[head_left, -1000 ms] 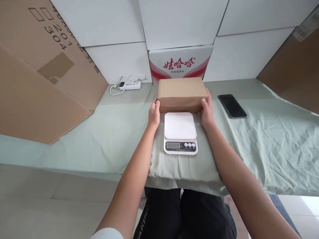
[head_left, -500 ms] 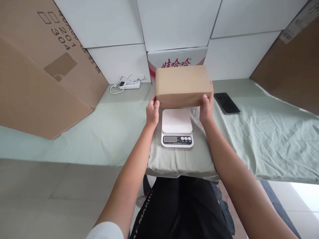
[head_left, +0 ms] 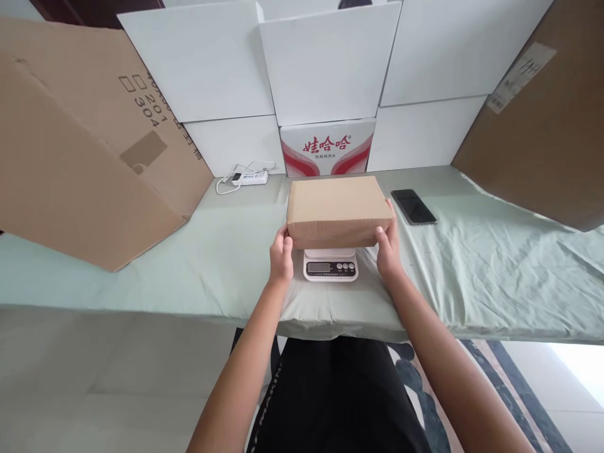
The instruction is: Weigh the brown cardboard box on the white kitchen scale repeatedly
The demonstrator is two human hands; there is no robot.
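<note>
A plain brown cardboard box sits over the white kitchen scale, covering its platform; only the scale's display strip and buttons show. My left hand grips the box's left end and my right hand grips its right end. Whether the box rests fully on the scale or hovers just above it, I cannot tell.
The table is draped in a pale green cloth. A black phone lies right of the box, a white power strip at the back left. A red-and-white carton stands behind; big cardboard sheets lean at both sides.
Both hands lifted the box from the table behind the scale, carried it toward me and lowered it over the scale's platform. The camera tilted back a little.
</note>
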